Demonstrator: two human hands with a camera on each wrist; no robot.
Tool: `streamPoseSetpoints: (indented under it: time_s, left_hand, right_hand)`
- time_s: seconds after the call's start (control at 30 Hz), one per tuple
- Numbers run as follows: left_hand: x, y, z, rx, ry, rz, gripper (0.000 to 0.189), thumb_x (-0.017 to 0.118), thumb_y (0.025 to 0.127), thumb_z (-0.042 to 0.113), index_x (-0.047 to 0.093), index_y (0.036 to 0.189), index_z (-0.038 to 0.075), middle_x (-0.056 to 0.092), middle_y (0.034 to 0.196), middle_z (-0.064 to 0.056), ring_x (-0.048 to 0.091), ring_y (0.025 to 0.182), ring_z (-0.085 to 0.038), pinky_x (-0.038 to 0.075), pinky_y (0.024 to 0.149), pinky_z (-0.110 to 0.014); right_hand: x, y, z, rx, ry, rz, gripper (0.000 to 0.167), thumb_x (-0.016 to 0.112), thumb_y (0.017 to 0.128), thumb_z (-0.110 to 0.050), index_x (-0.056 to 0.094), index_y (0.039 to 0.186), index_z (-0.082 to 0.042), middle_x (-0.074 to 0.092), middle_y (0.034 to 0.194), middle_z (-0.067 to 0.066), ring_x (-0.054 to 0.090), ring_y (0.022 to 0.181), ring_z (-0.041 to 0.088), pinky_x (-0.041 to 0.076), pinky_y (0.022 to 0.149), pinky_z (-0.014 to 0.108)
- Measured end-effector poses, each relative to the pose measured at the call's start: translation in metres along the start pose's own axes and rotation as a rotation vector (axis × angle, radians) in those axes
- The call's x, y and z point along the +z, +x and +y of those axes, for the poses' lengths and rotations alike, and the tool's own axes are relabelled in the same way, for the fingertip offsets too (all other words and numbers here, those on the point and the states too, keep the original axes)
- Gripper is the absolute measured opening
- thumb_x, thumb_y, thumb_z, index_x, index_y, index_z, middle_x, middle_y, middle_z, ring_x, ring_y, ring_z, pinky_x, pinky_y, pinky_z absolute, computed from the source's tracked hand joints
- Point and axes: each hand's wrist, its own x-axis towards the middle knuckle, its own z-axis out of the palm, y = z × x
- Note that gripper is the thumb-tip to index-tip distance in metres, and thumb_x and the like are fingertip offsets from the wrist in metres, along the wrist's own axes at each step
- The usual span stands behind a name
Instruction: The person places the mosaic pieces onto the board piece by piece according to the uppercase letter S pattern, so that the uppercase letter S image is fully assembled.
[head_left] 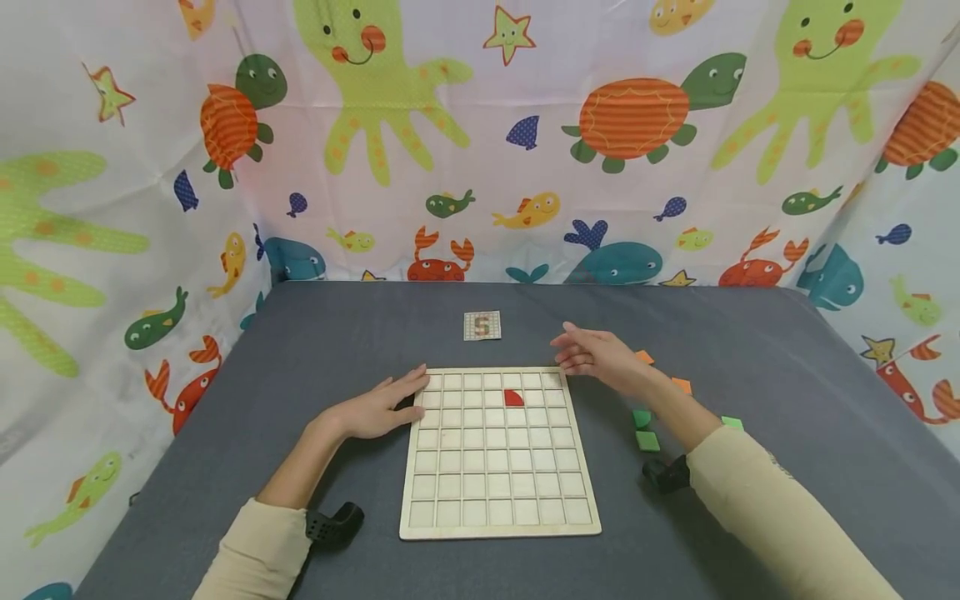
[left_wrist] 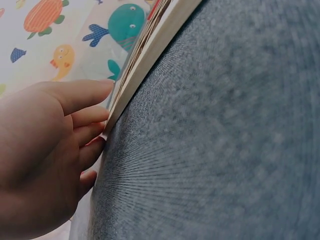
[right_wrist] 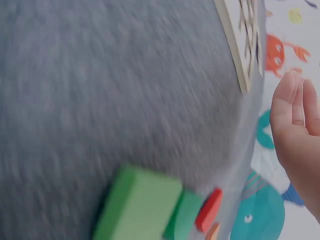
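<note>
A pale wooden grid board (head_left: 493, 485) lies on the grey cloth, its squares marked off by thin raised ridges. One red quarter-round piece (head_left: 513, 398) sits in a square of the second row from the far edge. My left hand (head_left: 382, 407) rests at the board's far left side, its extended fingers right at the rim, as the left wrist view also shows. By the far right corner, my right hand (head_left: 600, 358) hovers with loosely bent fingers. Nothing shows in its fingers in the right wrist view, where that hand (right_wrist: 302, 135) appears beyond the board's edge.
Behind the board lies a small card (head_left: 482, 326) with a gridded S pattern. Right of the board are a green square piece (head_left: 647, 441), a dark green rounded piece (head_left: 641, 418) and orange pieces (head_left: 682, 386), partly under the right arm. A printed sea-animal curtain (head_left: 495, 242) bounds the table.
</note>
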Motion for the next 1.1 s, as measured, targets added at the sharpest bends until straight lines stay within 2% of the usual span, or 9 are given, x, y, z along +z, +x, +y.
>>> streamPoseSetpoints:
  time_s: [0.2,0.37,0.67,0.87,0.93,1.0,1.1]
  left_hand:
    - [0.001,-0.001,-0.004,0.006,0.006,0.009,0.063,0.05,0.101,0.024,0.021,0.149,-0.004,0.009,0.156,-0.02,0.007,0.143,-0.033,0.003,0.112,-0.053]
    - [0.002,-0.001,-0.007,0.01,0.005,0.017,0.063,0.051,0.101,0.023,0.021,0.149,-0.004,0.009,0.156,-0.02,0.007,0.143,-0.033,0.004,0.112,-0.053]
    - [0.0,-0.001,-0.006,0.018,0.007,0.011,0.064,0.05,0.101,0.025,0.02,0.15,-0.003,0.009,0.157,-0.019,0.007,0.143,-0.033,-0.001,0.111,-0.055]
    - [-0.001,-0.001,-0.005,0.01,0.005,0.008,0.065,0.051,0.1,0.026,0.02,0.15,-0.002,0.009,0.157,-0.018,0.007,0.143,-0.033,-0.001,0.111,-0.055]
    - [-0.001,-0.001,-0.005,0.011,0.006,0.009,0.065,0.051,0.1,0.026,0.02,0.15,-0.002,0.009,0.157,-0.018,0.007,0.143,-0.033,-0.001,0.111,-0.055]
    - [-0.001,-0.001,-0.006,0.011,0.007,0.008,0.065,0.051,0.1,0.026,0.02,0.15,-0.002,0.009,0.157,-0.018,0.007,0.143,-0.033,-0.001,0.111,-0.055]
    - [-0.001,-0.001,-0.006,0.011,0.009,0.011,0.065,0.051,0.1,0.026,0.021,0.15,-0.002,0.01,0.157,-0.018,0.007,0.143,-0.033,0.0,0.111,-0.056]
  right_hand:
    - [-0.023,-0.007,0.0,0.013,0.069,0.042,0.068,0.035,0.103,-0.044,0.036,0.136,0.016,0.053,0.116,0.024,0.055,0.106,0.033,0.048,0.09,0.034]
    - [-0.044,-0.014,0.003,0.019,0.068,0.085,0.073,0.035,0.101,-0.048,0.034,0.137,0.016,0.057,0.111,0.018,0.059,0.102,0.027,0.05,0.086,0.029]
    - [-0.082,-0.037,0.009,0.045,0.077,0.145,0.074,0.032,0.101,-0.049,0.026,0.142,0.013,0.058,0.109,0.009,0.059,0.105,0.019,0.047,0.092,0.031]
    - [-0.103,-0.05,0.015,0.068,0.153,0.173,0.061,0.037,0.099,-0.05,0.043,0.132,0.002,0.062,0.105,0.005,0.061,0.1,0.015,0.048,0.09,0.027]
    - [-0.108,-0.053,0.018,0.077,0.159,0.178,0.06,0.038,0.099,-0.051,0.044,0.131,0.0,0.062,0.104,0.004,0.061,0.099,0.014,0.048,0.089,0.027]
    - [-0.112,-0.056,0.021,0.09,0.122,0.18,0.068,0.036,0.098,-0.053,0.04,0.136,0.003,0.061,0.107,0.004,0.06,0.1,0.011,0.048,0.089,0.026]
    - [-0.118,-0.059,0.025,0.115,0.048,0.183,0.082,0.031,0.098,-0.056,0.025,0.144,0.011,0.058,0.114,0.005,0.058,0.102,0.008,0.047,0.09,0.026]
